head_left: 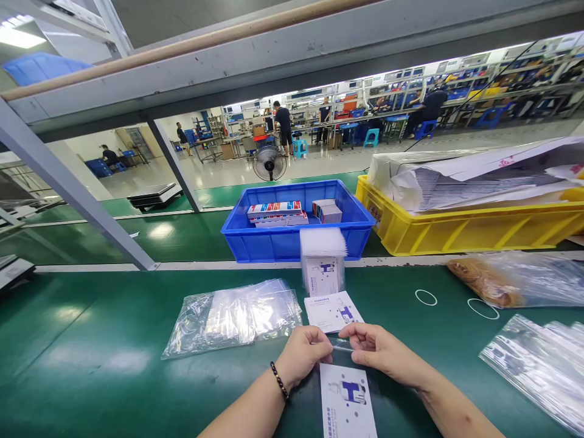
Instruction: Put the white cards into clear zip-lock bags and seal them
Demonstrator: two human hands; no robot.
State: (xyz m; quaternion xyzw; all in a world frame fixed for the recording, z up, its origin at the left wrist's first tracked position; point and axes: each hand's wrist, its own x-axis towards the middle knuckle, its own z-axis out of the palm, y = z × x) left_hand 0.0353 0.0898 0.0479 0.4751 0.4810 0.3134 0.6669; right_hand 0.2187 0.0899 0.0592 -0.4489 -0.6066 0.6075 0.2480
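My left hand and my right hand meet over the green table, both pinching the top edge of a clear plastic sleeve. Below them lies a white printed card with a blue figure, seemingly inside that sleeve. A second white card lies just beyond my fingers. Further back, a standing stack of the same cards leans against the blue bin. A beaded bracelet sits on my left wrist.
A heap of clear bags lies to the left. More bagged cards and a bag of rubber bands lie right, with two loose bands. A yellow bin holds paper. People work far behind.
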